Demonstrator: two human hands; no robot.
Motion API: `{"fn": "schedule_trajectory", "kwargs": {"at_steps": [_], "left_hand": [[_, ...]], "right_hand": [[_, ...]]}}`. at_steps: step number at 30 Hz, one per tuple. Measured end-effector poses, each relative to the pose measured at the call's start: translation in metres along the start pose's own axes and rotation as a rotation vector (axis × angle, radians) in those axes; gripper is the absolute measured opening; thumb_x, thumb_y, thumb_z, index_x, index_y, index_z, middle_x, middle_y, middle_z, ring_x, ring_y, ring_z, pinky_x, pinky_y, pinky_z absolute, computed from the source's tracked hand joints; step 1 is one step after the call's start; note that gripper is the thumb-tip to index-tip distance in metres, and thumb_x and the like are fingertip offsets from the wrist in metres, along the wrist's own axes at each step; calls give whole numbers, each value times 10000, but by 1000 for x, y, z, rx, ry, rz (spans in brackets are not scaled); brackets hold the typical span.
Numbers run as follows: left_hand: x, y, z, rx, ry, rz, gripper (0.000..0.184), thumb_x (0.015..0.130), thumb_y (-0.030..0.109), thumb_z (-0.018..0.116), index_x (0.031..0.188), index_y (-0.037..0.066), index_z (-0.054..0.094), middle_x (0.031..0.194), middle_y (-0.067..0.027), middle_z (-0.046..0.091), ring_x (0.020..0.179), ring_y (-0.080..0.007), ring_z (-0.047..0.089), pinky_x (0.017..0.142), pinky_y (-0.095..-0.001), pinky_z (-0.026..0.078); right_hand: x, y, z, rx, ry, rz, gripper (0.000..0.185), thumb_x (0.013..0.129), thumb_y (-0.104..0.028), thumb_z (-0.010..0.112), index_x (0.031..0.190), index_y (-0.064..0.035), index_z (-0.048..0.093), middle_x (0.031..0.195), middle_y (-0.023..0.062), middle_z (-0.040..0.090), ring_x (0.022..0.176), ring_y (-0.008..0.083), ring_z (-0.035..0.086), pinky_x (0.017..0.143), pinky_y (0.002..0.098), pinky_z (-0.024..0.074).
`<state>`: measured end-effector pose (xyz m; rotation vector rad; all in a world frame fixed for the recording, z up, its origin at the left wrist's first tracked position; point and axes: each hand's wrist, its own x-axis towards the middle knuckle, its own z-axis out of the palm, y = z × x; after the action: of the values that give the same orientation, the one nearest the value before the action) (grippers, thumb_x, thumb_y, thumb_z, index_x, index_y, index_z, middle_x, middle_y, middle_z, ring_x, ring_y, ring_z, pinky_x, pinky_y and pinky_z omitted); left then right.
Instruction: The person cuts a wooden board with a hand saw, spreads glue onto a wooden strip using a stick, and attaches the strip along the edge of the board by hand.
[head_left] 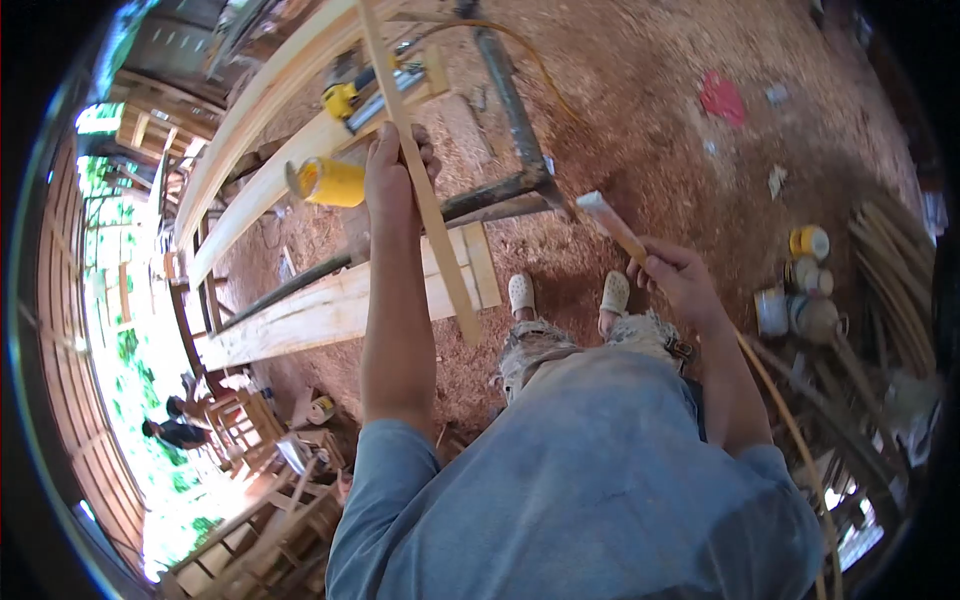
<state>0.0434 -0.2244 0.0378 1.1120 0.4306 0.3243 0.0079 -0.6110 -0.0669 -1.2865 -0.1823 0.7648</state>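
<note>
The left hand (388, 172) is grasping a wooden strip (430, 215), the right hand (683, 278) a brush (616, 229) (pale-tipped); a yellow tool (341, 101) is lying near the end of a plank (312, 142).

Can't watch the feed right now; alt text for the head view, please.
A person's left hand grips a thin wooden strip, while the right hand holds what looks like a brush, pale end pointing away from the body. A yellow container is beside the left hand; a yellow power tool and pale planks also show.
</note>
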Motion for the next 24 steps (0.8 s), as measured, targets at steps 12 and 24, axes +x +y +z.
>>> {"fn": "schedule_trajectory", "kwargs": {"at_steps": [12,24], "left_hand": [[-79,20,-50,-505,59,26,282,1094,316,399,1067,53,496,799,-53,534,618,-98,477,471,-226,407],[-94,-60,-33,-612,82,-327,273,1084,312,446,1063,43,487,799,-41,500,571,-93,428,439,-215,372]], "right_hand": [[21,-32,99,-316,-534,-129,323,951,-29,627,1270,-31,675,1179,83,673,1137,170,593,1013,334,457],[29,-29,80,-118,-294,-32,350,1021,-181,553,1298,28,599,1008,32,653,886,123,591,771,289,478]]}}
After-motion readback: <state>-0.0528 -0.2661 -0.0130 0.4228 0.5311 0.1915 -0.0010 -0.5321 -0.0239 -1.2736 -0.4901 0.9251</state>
